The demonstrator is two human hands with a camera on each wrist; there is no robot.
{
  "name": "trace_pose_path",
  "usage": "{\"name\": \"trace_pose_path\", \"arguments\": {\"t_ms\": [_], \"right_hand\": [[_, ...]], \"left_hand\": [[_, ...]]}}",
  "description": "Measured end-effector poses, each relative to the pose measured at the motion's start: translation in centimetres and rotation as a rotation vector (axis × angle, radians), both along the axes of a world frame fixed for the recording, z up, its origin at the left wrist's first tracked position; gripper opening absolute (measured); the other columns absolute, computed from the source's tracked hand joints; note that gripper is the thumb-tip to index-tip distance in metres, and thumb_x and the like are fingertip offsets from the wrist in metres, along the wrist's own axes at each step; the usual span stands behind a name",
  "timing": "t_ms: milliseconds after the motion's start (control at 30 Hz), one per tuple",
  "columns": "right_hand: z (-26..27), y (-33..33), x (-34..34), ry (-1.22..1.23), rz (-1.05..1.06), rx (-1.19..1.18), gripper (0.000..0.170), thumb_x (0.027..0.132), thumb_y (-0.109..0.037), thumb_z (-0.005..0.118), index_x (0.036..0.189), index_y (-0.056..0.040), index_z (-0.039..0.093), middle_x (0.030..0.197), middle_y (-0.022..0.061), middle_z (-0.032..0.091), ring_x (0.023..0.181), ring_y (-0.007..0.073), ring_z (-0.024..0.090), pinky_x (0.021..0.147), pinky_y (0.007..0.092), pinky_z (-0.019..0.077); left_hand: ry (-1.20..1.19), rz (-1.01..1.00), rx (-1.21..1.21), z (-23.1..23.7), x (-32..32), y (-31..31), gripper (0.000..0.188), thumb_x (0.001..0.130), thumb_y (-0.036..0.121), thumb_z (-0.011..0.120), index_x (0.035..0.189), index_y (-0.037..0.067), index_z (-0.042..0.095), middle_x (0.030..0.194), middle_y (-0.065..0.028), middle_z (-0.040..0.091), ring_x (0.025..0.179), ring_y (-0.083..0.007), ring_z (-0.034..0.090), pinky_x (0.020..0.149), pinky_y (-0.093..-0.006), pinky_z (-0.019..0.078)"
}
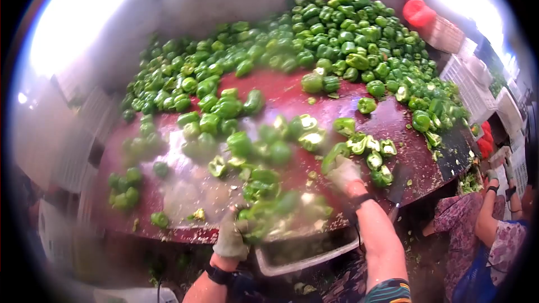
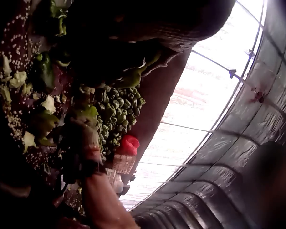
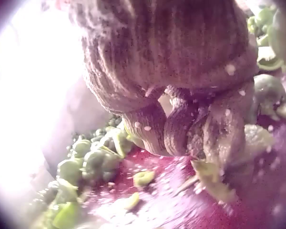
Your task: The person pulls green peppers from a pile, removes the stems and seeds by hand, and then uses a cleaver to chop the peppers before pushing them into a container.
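Note:
My gloved left hand (image 1: 230,238) is low at the table's near edge, its fingers around a green bell pepper, partly hidden. In the left wrist view the dark glove covers most of that bell pepper (image 2: 133,75), leaving a green edge showing. Further forward and to the right, my gloved right hand (image 1: 345,175) holds a green bell pepper piece (image 1: 333,156) over the red tabletop (image 1: 303,177). Curled glove fingers (image 3: 148,131) fill the right wrist view, with pale pepper bits below them. Cut pepper halves (image 1: 373,160) lie just right of this hand.
A large heap of whole peppers (image 1: 359,33) covers the far side. Seeds and scraps are scattered over the tabletop. A pale-rimmed tub (image 1: 303,265) sits below the near edge. White crates (image 1: 471,87) and another person's arm (image 1: 487,213) are at the right.

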State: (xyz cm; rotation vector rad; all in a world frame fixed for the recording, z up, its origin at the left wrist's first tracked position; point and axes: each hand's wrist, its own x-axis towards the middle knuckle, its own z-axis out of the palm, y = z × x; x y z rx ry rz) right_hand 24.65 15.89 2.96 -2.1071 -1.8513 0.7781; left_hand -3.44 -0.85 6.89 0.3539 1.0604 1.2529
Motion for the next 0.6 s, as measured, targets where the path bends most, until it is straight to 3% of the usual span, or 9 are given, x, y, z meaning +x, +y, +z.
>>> {"name": "trace_pose_path", "arguments": {"t_ms": [67,133,200,267,333,400,433,467,600], "right_hand": [[1.7,-3.2,-1.7,0.239,0.026,0.006,0.033,0.076,-0.009,0.065,0.108,-0.0027,0.064,0.102,0.0152,0.069,0.095,0.0253,0.067,0.085,0.0335,0.0523],[1.6,-6.5,-2.8,0.77,0.048,0.052,0.038,0.071,0.001,0.064,0.109,-0.0015,0.064,0.096,0.0071,0.068,0.083,0.015,0.063,0.075,0.0284,0.0521],[3.9,-10.0,-4.2,0.992,-0.005,-0.136,0.041,0.07,0.005,0.065,0.111,-0.002,0.064,0.092,0.0046,0.067,0.074,0.013,0.062,0.063,0.028,0.0514],[2.8,-12.2,-4.8,0.881,0.142,0.016,0.039,0.07,0.005,0.066,0.109,-0.0015,0.064,0.087,0.0044,0.067,0.067,0.0114,0.061,0.056,0.0248,0.0485],[5.8,-14.3,-6.1,0.923,0.077,-0.121,0.039,0.07,0.006,0.066,0.108,-0.002,0.063,0.084,0.0039,0.066,0.061,0.0105,0.058,0.051,0.0243,0.046],[5.7,-15.6,-6.7,0.949,0.069,-0.156,0.039,0.071,0.006,0.066,0.108,-0.0023,0.063,0.083,0.0042,0.065,0.059,0.0099,0.057,0.05,0.0247,0.0455],[5.7,-16.3,-6.6,0.928,0.073,-0.182,0.039,0.072,0.006,0.066,0.11,-0.0025,0.062,0.082,0.0044,0.065,0.056,0.0095,0.056,0.047,0.0253,0.0444],[5.4,-16.7,-6.8,0.938,0.09,-0.179,0.039,0.072,0.006,0.066,0.11,-0.0024,0.062,0.081,0.0044,0.065,0.055,0.0096,0.055,0.047,0.0255,0.0442],[1.2,-16.3,-6.1,0.941,0.149,-0.108,0.038,0.069,0.002,0.069,0.107,-0.0023,0.062,0.082,0.0044,0.066,0.062,0.0113,0.058,0.054,0.0254,0.0477]], "left_hand": [[-0.135,0.109,0.008,1.0,-2.3,-0.9,0.05,0.08,-0.006,0.054,0.128,0.005,0.045,0.11,-0.0189,0.064,0.087,-0.0323,0.069,0.064,-0.0419,0.0616],[0.001,0.163,0.143,-0.4,-6.7,-2.5,0.046,0.081,-0.005,0.055,0.125,0.006,0.048,0.108,-0.0177,0.065,0.086,-0.0306,0.069,0.061,-0.0406,0.0607],[0.326,0.293,0.205,1.4,-10.6,-5.6,0.041,0.082,-0.007,0.054,0.12,0.006,0.051,0.102,-0.0149,0.065,0.081,-0.0272,0.068,0.056,-0.0376,0.0589],[0.514,0.458,0.158,2.9,-15.7,-10.2,0.045,0.077,-0.012,0.053,0.118,0.007,0.054,0.096,-0.0107,0.064,0.075,-0.0211,0.066,0.059,-0.0317,0.0584],[0.778,0.747,0.166,1.8,-21.7,-15.6,0.048,0.074,-0.017,0.048,0.116,0.007,0.056,0.098,-0.01,0.064,0.077,-0.0199,0.066,0.059,-0.0292,0.0561],[1.12,0.932,0.074,-1.3,-29.6,-23.4,0.045,0.077,-0.015,0.057,0.116,0.008,0.056,0.095,-0.007,0.064,0.071,-0.0157,0.064,0.054,-0.026,0.0525],[1.014,0.99,0.034,-0.2,-30.4,-27.7,0.039,0.078,-0.011,0.067,0.112,0.006,0.057,0.097,-0.0048,0.061,0.071,-0.0128,0.06,0.054,-0.0241,0.0495],[1.085,1.102,-0.111,-0.8,-33.0,-31.8,0.047,0.078,-0.012,0.062,0.118,0.01,0.055,0.096,-0.0061,0.063,0.06,-0.0121,0.057,0.046,-0.0229,0.0445],[1.38,1.099,-0.797,-3.2,-40.4,-46.6,0.043,0.082,-0.005,0.062,0.123,0.007,0.056,0.101,-0.0073,0.064,0.069,-0.0136,0.059,0.056,-0.0252,0.0474]]}}
